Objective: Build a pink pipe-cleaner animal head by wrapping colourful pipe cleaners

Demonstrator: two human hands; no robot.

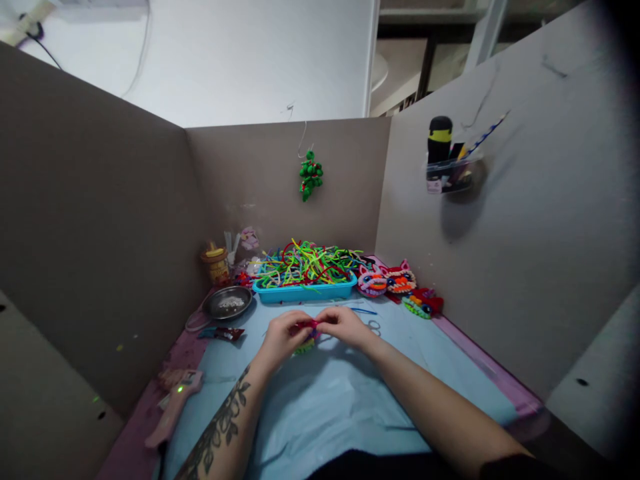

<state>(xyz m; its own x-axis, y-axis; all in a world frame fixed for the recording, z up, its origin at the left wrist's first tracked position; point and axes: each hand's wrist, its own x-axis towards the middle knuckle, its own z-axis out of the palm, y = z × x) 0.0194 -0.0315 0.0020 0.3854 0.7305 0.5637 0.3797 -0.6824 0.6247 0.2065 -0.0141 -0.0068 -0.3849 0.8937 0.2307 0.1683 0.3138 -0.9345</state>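
Note:
Above the middle of the blue table cover, my left hand (286, 339) and my right hand (345, 327) meet with fingertips pinched together. Both are closed on a small pipe-cleaner craft piece (304, 348), pink-red at the top and yellow-green below. Fingers hide much of it, so its full shape cannot be made out. A pair of scissors (374, 327) lies just beyond my right hand. Near it rests a single blue pipe cleaner (364, 311). Behind both hands stands a blue tray (306, 293) heaped with green, yellow and red pipe cleaners (313, 265).
To the left are a metal dish (215, 303), a brown wrapper (227, 334) and a pink glue gun (175, 408) with a green light. Fuzzy animal-like pieces (373, 283) sit at the back right. Grey partitions (285, 173) enclose the table; a clear holder (450, 175) hangs on the right one.

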